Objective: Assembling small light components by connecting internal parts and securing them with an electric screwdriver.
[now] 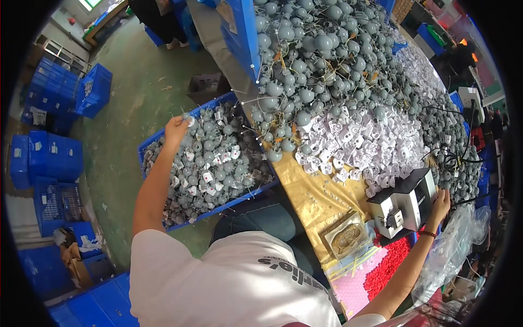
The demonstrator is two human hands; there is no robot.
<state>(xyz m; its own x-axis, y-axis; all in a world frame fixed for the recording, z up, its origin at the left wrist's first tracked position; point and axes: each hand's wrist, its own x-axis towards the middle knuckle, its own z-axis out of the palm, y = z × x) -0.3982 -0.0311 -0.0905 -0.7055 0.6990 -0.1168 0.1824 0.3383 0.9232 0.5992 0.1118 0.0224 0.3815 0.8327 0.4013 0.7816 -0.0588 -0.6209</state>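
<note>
My left hand (175, 132) reaches out over the far left edge of a blue crate (144, 146). Its fingers are pinched on a small grey-and-white part (190, 121). Grey ball-shaped parts (210, 144), many with white pieces attached, fill the crate. On the right, my right hand (441, 205) is beside a black-and-white bench machine (406, 204), close to a heap of grey parts (449, 141). Its fingers look curled, and whatever is in them is hidden.
Large heaps of grey balls with wires (321, 60) and white plastic pieces (359, 136) cover the table. A clear box (346, 240), red pellets (389, 264) and plastic film (449, 261) lie nearer. Blue crates (54, 155) stand at left. Another person (152, 16) is far off.
</note>
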